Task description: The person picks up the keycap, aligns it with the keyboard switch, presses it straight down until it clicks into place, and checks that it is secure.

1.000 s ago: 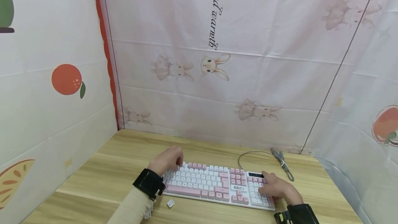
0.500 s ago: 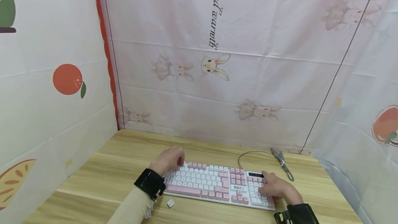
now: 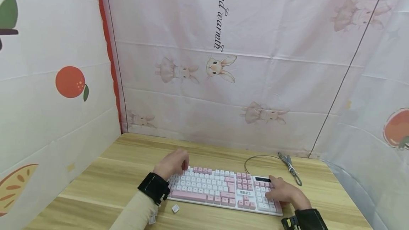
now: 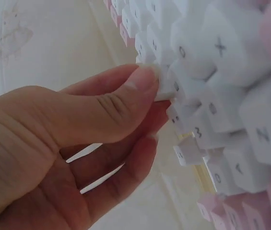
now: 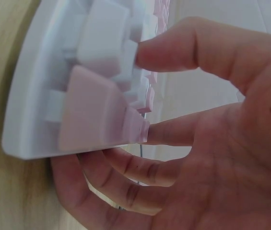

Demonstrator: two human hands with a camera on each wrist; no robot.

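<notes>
A white-and-pink keyboard (image 3: 199, 187) lies on the wooden table. At its upper left corner my left hand (image 3: 172, 163) bends over the keys. The left wrist view shows thumb and index fingertip pinching a white keycap (image 4: 164, 90) in the number row, mostly covered by the thumb. My right hand (image 3: 284, 191) grips the keyboard's right end: its thumb rests on the number pad keys, and in the right wrist view the other fingers (image 5: 125, 189) curl along the side and under the edge.
A loose white keycap (image 3: 175, 208) sits on the table (image 3: 198, 219) in front of the keyboard. More pale caps (image 3: 152, 219) lie partly hidden by the left forearm. The tied grey cable (image 3: 290, 168) lies behind at the right. Printed curtains stand around the table.
My left hand shifts very slightly right, then slightly back, over the same corner of the keyboard. The right hand and the keyboard stay put.
</notes>
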